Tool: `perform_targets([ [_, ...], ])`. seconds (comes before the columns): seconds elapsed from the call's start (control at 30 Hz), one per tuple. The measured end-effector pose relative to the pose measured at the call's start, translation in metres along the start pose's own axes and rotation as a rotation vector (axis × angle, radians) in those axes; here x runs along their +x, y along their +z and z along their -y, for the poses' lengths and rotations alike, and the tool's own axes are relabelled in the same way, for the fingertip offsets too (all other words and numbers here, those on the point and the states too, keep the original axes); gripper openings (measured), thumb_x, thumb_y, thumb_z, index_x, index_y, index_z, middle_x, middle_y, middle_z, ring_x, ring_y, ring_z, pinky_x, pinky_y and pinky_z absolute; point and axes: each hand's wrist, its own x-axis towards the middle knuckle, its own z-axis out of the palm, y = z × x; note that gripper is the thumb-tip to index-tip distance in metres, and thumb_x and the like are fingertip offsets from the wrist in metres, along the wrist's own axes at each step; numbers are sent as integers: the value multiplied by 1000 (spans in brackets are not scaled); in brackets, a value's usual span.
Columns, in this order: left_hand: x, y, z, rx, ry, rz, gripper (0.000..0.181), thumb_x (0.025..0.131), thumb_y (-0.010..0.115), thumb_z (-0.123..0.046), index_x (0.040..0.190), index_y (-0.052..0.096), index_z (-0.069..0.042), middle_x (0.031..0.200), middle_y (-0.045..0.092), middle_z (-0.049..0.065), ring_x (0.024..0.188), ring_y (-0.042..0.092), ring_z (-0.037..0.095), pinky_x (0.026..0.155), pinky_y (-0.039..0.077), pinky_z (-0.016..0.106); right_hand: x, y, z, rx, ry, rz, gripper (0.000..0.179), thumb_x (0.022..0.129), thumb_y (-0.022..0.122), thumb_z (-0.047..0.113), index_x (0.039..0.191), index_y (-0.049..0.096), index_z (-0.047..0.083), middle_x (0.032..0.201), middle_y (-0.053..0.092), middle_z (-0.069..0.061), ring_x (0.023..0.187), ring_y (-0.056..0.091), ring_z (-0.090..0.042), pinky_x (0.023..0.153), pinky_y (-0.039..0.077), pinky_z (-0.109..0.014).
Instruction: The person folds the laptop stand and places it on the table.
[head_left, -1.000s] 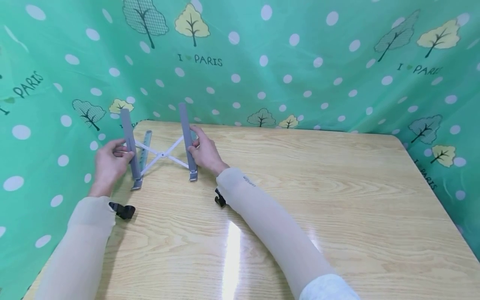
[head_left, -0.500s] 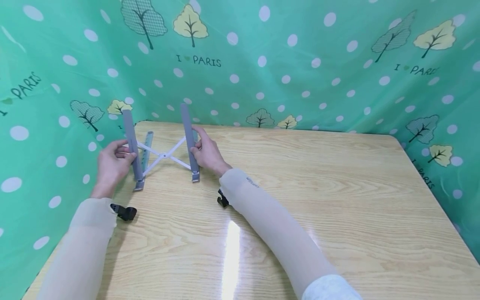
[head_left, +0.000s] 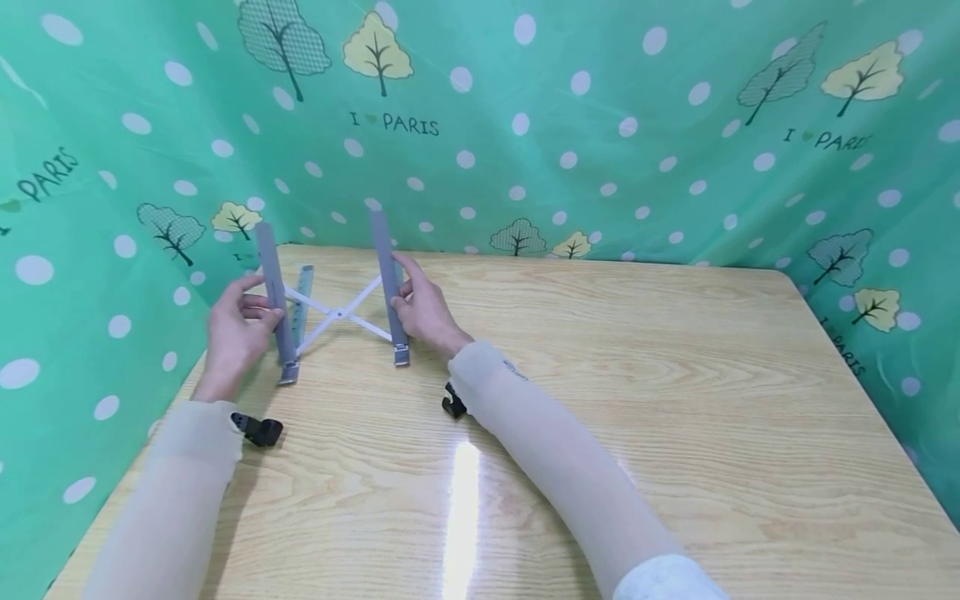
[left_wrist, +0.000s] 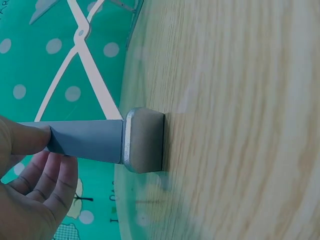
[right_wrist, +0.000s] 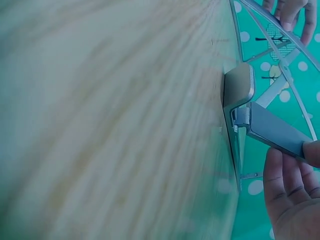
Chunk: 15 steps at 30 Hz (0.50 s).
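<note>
A grey folding laptop stand (head_left: 340, 314) stands unfolded at the back left of the table, its white crossed struts joined at a pivot. My left hand (head_left: 238, 329) pinches the left support bar (head_left: 276, 292) between thumb and fingers. On the other side, my right hand (head_left: 429, 312) holds the right bar (head_left: 388, 275) the same way. The left wrist view has the bar's front lip (left_wrist: 145, 140) right at the wood, with the thumb on the bar's face. In the right wrist view, a hinged lip (right_wrist: 240, 87) shows at the bar's lower end.
The pale wooden table (head_left: 637, 400) stretches to the right. A green patterned curtain (head_left: 570, 125) hangs behind the table and along its left side. Black wrist cameras, such as the left one (head_left: 258, 431), jut out from both sleeves near the tabletop.
The laptop stand has shifted a little to the right and slightly nearer, with both hands moving along on its bars. Their grip looks the same throughout.
</note>
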Motion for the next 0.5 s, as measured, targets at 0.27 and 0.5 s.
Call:
perform_targets([
  [0.27, -3, 5, -5, -55, -7, 17, 58, 93, 60, -13, 146, 38, -18, 112, 56, 11, 91, 53, 12, 68, 49, 12, -4, -9, -2, -13, 21, -16, 75, 92, 58, 0, 148, 27, 39, 95, 56, -4, 80, 60, -16, 68, 55, -23],
  [0.5, -7, 10, -10, -79, 13, 28, 57, 93, 60, -10, 146, 38, -14, 113, 56, 13, 96, 53, 17, 71, 49, 12, -9, -17, -5, -5, 25, -31, 74, 92, 58, 0, 148, 28, 38, 95, 56, -5, 78, 60, -17, 66, 55, -24],
])
